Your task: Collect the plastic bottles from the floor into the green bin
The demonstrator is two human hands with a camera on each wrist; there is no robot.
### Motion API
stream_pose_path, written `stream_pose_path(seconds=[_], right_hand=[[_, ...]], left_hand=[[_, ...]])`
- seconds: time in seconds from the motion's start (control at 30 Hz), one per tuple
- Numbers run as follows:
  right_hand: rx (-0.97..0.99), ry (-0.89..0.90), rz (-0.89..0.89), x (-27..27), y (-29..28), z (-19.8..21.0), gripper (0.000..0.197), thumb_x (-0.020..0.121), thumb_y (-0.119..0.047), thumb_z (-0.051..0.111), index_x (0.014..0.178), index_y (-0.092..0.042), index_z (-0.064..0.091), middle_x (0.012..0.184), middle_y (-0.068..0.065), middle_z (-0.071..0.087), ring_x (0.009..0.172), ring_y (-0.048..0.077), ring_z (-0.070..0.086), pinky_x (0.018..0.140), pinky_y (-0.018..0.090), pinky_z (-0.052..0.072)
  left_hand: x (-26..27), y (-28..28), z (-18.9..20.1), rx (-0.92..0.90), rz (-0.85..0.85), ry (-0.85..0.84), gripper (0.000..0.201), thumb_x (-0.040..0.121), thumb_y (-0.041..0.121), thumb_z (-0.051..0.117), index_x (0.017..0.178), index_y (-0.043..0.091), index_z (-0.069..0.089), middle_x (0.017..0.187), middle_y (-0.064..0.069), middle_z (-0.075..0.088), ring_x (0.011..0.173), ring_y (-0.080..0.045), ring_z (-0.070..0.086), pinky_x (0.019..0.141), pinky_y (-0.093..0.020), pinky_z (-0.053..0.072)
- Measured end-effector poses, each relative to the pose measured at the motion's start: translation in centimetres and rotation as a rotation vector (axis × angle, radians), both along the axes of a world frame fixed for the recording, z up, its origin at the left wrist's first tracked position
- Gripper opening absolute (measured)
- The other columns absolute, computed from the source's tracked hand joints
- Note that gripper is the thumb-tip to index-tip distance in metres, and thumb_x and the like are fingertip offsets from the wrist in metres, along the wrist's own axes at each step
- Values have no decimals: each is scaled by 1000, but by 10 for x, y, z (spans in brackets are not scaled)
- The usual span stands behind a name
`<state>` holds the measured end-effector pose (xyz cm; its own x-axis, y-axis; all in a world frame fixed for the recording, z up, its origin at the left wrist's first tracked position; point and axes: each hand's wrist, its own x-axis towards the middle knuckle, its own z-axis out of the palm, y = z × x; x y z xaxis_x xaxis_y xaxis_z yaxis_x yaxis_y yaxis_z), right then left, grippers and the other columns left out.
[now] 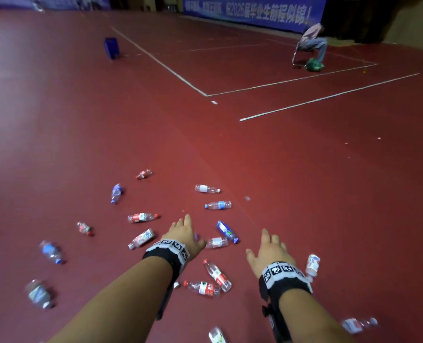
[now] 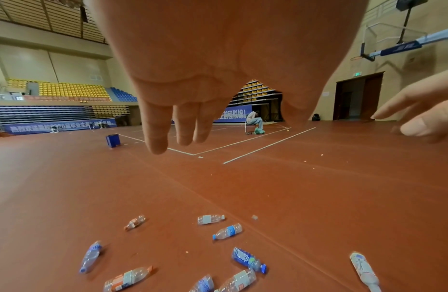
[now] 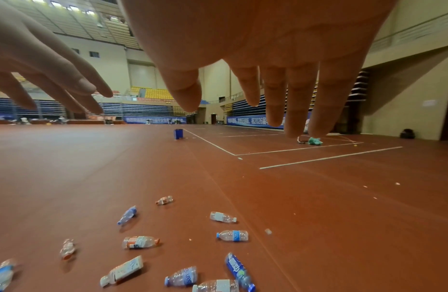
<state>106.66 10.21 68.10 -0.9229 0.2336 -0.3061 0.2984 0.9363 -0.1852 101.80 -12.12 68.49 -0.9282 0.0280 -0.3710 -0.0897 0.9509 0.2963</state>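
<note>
Several empty plastic bottles lie scattered on the red court floor: a clear one with a blue label, a dark blue one, a red-labelled one, a clear one and two red-labelled ones between my forearms. My left hand hovers above them with straight fingers and holds nothing. My right hand is stretched out beside it, fingers spread, also empty. No green bin is in view.
A blue box stands far off on the left of the court. A person sits on a chair at the far right with a green bag at their feet. White court lines cross the floor.
</note>
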Motion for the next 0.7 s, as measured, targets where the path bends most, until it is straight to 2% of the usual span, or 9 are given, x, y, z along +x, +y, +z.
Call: stream_pose_path(seconds=[0.13,0.27,0.43,0.7], right_hand=[[1,-64,74,-45,-4,-8,79,96,-54,44,157,-19,7,159,6,22,142,25,29,101,39,43],[30,-40,145,-105,-15,-13,78,97,-54,43,157,-18,8,157,5,25,139,23,32,96,38,47],[48,-69,159,-176,-34,-21,81,96,-54,45,157,-18,6,157,5,24,141,24,30,100,38,45],[76,-104,-15,-293,-40,-28,84,95,-54,46,157,-19,2,157,3,22,141,23,29,100,38,44]], left_hand=[[-30,-6,-6,-29,41,-58,98,89,57,53,155,12,-4,163,-10,10,149,-29,15,119,-46,24],[-85,-29,-11,-25,101,-29,100,87,58,54,155,11,-3,162,-11,11,149,-29,14,118,-48,24],[-161,-46,-27,-13,133,-62,98,88,55,54,155,13,-2,162,-10,13,148,-29,15,117,-49,27],[-313,-44,-53,40,-32,-145,92,91,52,53,156,19,-4,163,-9,5,149,-29,11,118,-48,24]])
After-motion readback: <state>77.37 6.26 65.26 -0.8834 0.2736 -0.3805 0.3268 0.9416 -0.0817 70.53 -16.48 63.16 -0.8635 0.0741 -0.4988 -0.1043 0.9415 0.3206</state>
